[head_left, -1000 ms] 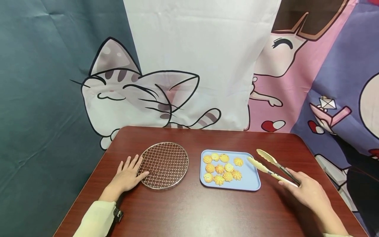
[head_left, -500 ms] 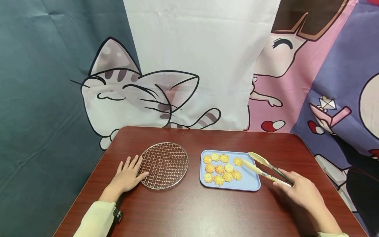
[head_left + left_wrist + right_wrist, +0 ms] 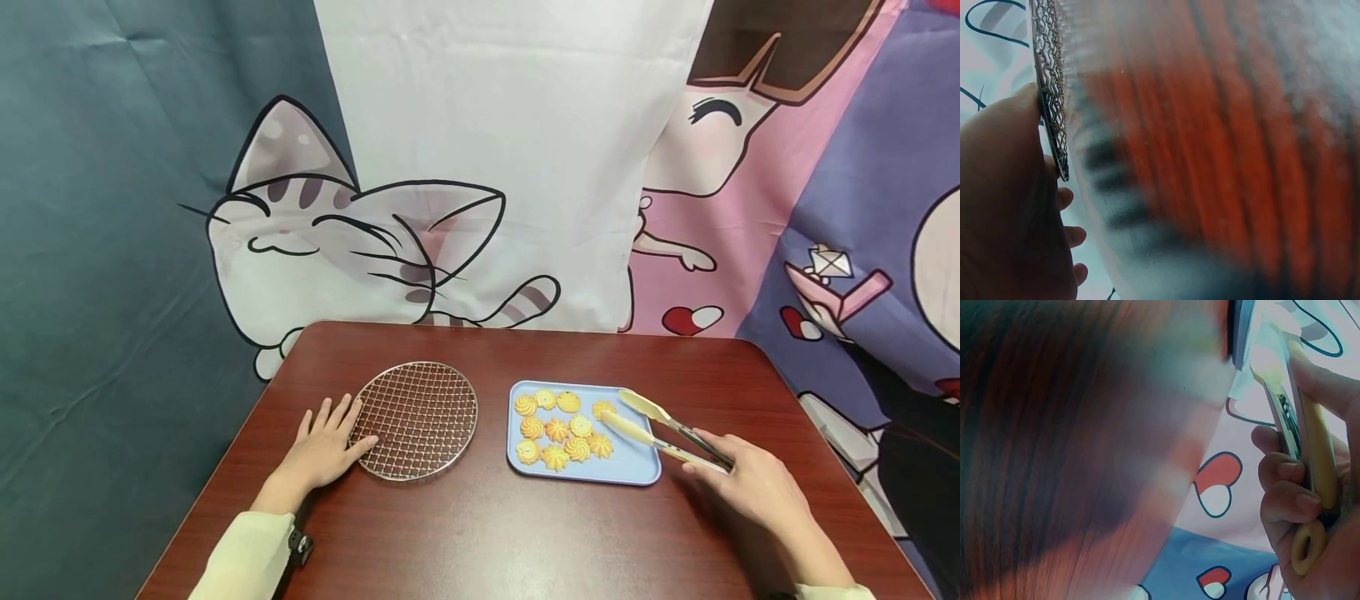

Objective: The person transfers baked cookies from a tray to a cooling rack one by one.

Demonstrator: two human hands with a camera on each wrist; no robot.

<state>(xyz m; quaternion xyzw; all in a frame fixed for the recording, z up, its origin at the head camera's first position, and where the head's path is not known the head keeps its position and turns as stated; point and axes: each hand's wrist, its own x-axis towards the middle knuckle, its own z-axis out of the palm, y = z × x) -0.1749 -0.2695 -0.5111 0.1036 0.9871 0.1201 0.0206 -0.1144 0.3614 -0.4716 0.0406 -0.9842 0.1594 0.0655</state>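
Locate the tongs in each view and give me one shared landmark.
Head: tongs right of centre, held in the right hand, tips over the tray.
Left wrist: not in it.
Right wrist: upright along the right side.
Landmark: the table, red-brown in all three.

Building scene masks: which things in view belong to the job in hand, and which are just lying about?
Job, apparently:
cream-and-metal tongs, held by the right hand
golden round and star-shaped cookies
light-blue rectangular tray holding them
round metal wire rack, touched by the left hand

Just there:
dark-red wood-grain table
cartoon-printed cloth backdrop
black wristband by the left cuff
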